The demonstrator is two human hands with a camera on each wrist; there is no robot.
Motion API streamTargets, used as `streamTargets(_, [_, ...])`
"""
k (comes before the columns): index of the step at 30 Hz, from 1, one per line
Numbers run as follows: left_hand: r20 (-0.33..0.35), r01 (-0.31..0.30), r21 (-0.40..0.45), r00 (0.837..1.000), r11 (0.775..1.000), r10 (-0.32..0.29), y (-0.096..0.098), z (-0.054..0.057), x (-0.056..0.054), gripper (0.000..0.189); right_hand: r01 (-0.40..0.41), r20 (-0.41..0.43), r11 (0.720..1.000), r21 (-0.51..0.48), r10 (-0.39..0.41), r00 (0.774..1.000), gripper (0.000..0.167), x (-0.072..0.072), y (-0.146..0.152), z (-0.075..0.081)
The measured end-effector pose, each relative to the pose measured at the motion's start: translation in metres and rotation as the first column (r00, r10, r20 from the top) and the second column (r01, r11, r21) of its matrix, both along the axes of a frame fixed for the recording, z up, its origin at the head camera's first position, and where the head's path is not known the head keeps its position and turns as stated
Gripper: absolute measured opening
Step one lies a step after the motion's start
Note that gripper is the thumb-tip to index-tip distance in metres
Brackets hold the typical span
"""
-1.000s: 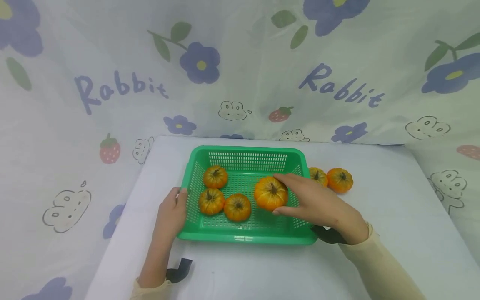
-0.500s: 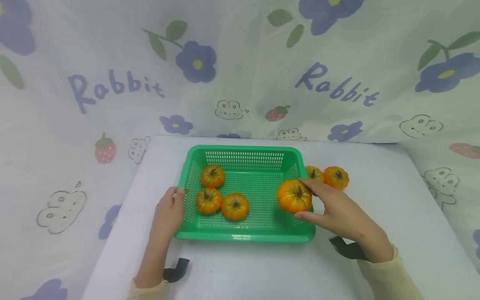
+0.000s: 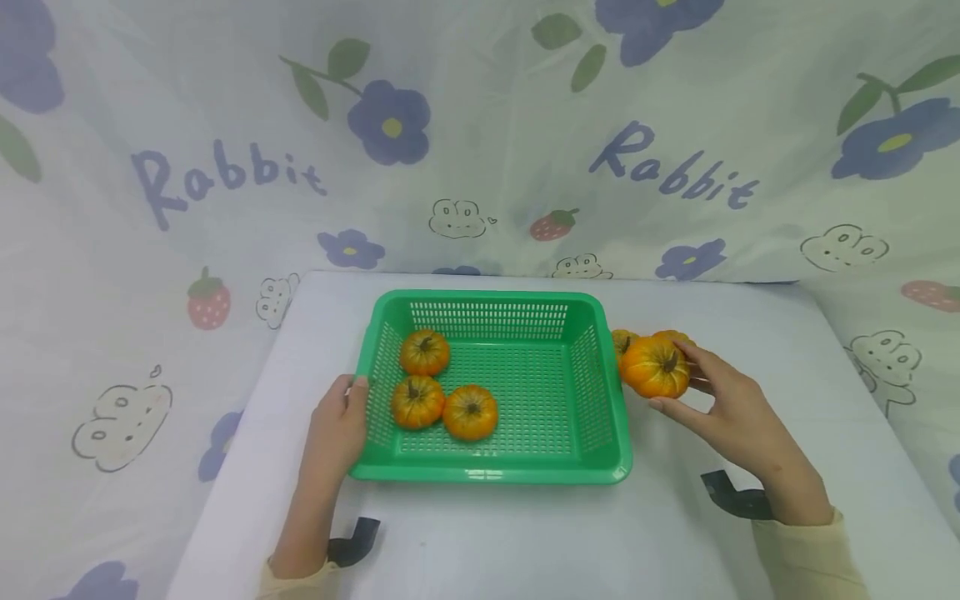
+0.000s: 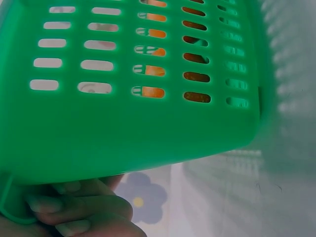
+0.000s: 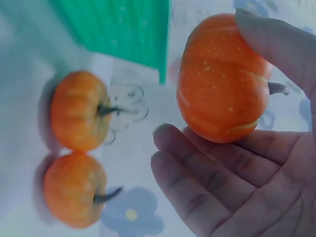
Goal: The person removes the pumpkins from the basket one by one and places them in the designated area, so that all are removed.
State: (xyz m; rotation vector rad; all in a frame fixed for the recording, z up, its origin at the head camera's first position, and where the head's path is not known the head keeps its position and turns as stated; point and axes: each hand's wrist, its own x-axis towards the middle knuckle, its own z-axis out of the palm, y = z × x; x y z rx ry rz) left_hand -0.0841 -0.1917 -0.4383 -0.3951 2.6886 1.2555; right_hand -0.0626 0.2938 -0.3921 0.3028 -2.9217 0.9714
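Observation:
A small orange pumpkin (image 3: 655, 367) is pinched between the thumb and fingers of my right hand (image 3: 738, 412), just right of the green plastic basket (image 3: 491, 477). In the right wrist view this pumpkin (image 5: 222, 79) hangs in the air, its stem toward the palm. My left hand (image 3: 339, 425) grips the basket's left rim; the left wrist view shows its curled fingers (image 4: 84, 210) at the rim beside the slotted wall (image 4: 123, 128). Inside the basket, toward the left, sit a back pumpkin (image 3: 425, 353), a front-left pumpkin (image 3: 417, 402) and a third pumpkin (image 3: 470, 412).
Two more pumpkins stand on the white table (image 3: 480, 542) right of the basket: a near one (image 5: 80, 111) and another (image 5: 75, 190), both partly hidden behind the held one in the head view. A patterned cloth (image 3: 480, 125) with flowers and rabbits hangs around the table.
My right hand has carried the pumpkin rightward from above the basket, over its right rim, to outside it. My left hand stays on the left rim; the basket stays put.

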Motion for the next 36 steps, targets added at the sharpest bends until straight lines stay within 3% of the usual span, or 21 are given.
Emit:
streamTargets(18, [0.004, -0.016, 0.003, 1.0, 1.0, 0.016, 0.0, 0.003, 0.0, 0.065, 0.218, 0.039, 0.976, 0.021, -0.219, 0.975, 0.094, -0.006, 0.05, -0.026])
streamTargets(28, [0.011, -0.019, 0.003, 1.0, 1.0, 0.019, 0.001, 0.003, 0.001, 0.066, 0.349, 0.183, 0.937, 0.005, -0.344, 0.921, 0.102, -0.015, 0.076, -0.043])
streamTargets(36, [0.007, -0.013, 0.019, 1.0, 1.0, 0.013, 0.0, 0.002, 0.001, 0.067, 0.39, 0.231, 0.921, -0.019, -0.375, 0.898, 0.102, -0.025, 0.093, -0.056])
